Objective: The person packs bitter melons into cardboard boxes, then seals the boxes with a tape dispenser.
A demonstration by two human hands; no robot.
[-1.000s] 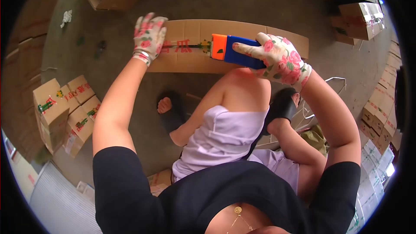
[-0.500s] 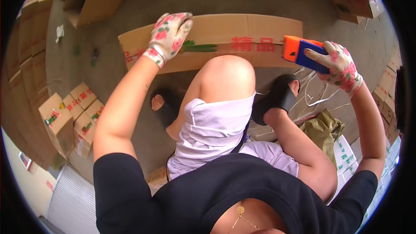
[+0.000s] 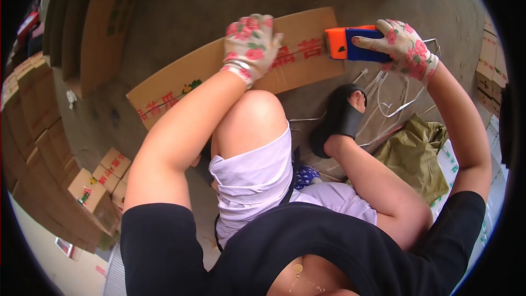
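Observation:
A long flattened cardboard box (image 3: 192, 68) with red printing lies tilted on the floor before my knees. My left hand (image 3: 252, 44), in a flowered glove, rests on its upper middle part with the fingers together; whether it pinches the cardboard is hidden. My right hand (image 3: 408, 49), gloved the same way, is wrapped round a blue and orange tape dispenser (image 3: 364, 44). The orange end of the dispenser touches or hangs just over the right end of the box.
Stacked cartons (image 3: 35, 109) stand at the left, with smaller printed boxes (image 3: 90, 189) nearer. An upright open carton (image 3: 104, 27) is at the upper left. White straps (image 3: 386, 98) and an olive sack (image 3: 413, 156) lie on the right.
My left hand has moved right along the box, and its fingers have closed. The dispenser has shifted left and slightly up to the box's right end. The box now lies more slanted.

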